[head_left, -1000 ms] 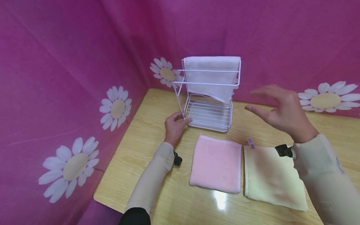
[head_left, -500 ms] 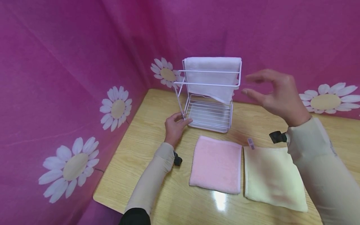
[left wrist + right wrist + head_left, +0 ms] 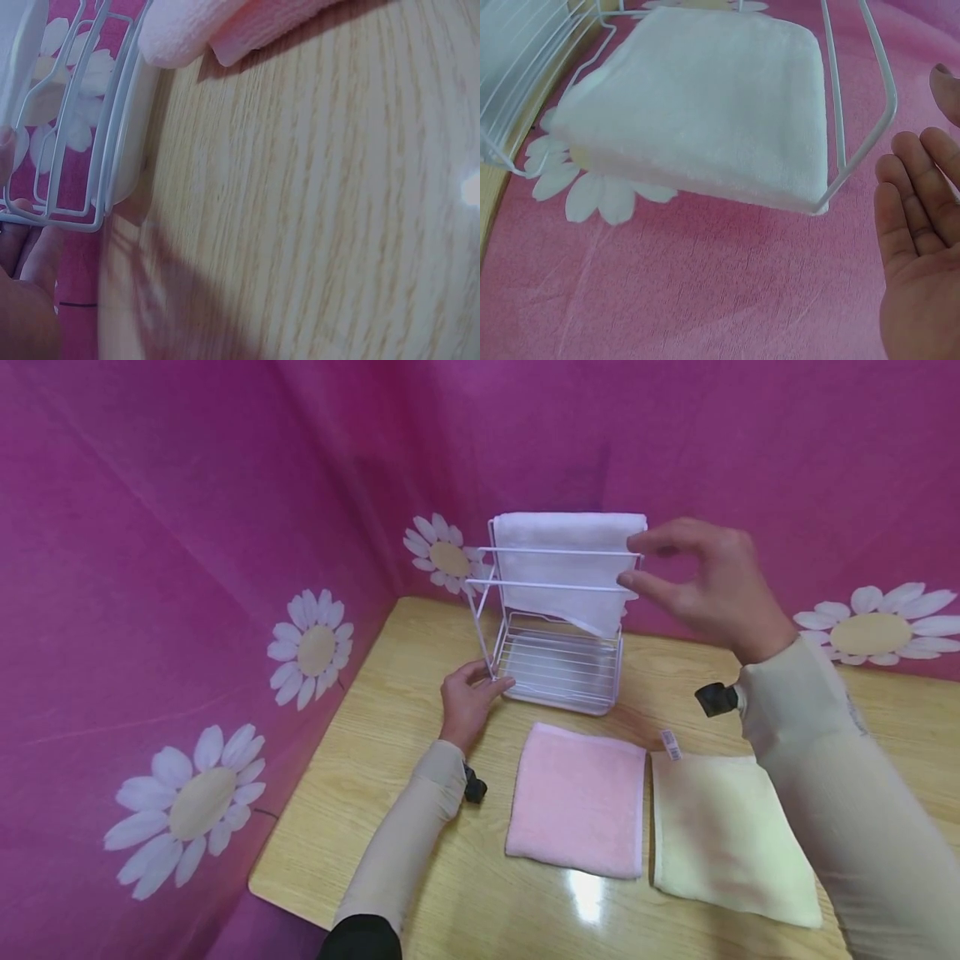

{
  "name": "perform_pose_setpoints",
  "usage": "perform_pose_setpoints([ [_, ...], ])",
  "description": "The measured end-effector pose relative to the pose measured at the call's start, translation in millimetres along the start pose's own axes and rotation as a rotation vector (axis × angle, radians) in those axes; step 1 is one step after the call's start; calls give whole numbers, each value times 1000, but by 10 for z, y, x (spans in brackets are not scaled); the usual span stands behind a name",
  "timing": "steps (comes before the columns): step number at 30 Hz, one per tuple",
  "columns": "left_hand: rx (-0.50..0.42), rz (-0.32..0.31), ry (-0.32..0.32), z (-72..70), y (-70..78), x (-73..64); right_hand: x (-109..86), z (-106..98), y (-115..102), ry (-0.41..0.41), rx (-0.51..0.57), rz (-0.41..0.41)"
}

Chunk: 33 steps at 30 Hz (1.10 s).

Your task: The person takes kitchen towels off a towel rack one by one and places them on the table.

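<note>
A white wire rack [image 3: 555, 586] with a grid base stands on the wooden table. My left hand [image 3: 467, 702] grips its lower front-left corner, with the thumb over the wire; some fingers are hidden behind it. Over the back top bar hangs a white towel [image 3: 570, 532], seen close up as a towel [image 3: 705, 105] in the right wrist view. At the top right end of the rack is my right hand [image 3: 712, 581], thumb and fingers parted with nothing between them. The right wrist view shows a gap between its fingertips and the bars.
A folded pink towel [image 3: 577, 802] lies in front of the rack. To its right is a pale yellow towel [image 3: 727, 843] with a small label [image 3: 671, 745] at its top edge. A magenta flowered curtain [image 3: 247, 460] surrounds the table [image 3: 360, 785].
My right hand has moved left and up to the top right end of the rack. The left hand has kept its hold on the corner, and the towels lie as before.
</note>
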<state>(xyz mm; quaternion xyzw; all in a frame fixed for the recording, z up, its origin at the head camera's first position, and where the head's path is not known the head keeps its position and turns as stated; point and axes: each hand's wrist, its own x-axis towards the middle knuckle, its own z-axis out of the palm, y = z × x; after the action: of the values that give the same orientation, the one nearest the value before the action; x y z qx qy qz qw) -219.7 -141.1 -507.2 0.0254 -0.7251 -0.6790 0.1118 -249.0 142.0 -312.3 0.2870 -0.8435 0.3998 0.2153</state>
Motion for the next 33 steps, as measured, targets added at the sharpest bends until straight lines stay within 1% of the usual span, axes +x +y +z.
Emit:
perform_pose_setpoints([
  [4, 0, 7, 14, 13, -186, 62, 99, 37, -32, -20, 13, 24],
  [5, 0, 1, 13, 11, -192, 64, 124, 50, -36, -27, 14, 28],
  [7, 5, -5, 9, 5, -260, 83, 176, 80, -44, -36, 9, 24],
  [11, 9, -31, 4, -14, -285, 92, 274, 135, -58, -53, -3, 16],
  [12, 8, -26, 5, -15, -329, 106, 298, 146, -63, -55, -8, 14],
  [19, 3, -12, -1, -16, -329, 112, 448, 196, -73, -72, -31, 17],
  [25, -6, 6, -10, -37, -316, 103, 563, 238, -87, -126, -19, 79],
  [28, 5, 15, -5, -43, -319, 103, 621, 263, -96, -151, -30, 94],
  [33, 35, 24, 10, -35, -316, 94, 703, 309, -95, -174, -54, 90],
])
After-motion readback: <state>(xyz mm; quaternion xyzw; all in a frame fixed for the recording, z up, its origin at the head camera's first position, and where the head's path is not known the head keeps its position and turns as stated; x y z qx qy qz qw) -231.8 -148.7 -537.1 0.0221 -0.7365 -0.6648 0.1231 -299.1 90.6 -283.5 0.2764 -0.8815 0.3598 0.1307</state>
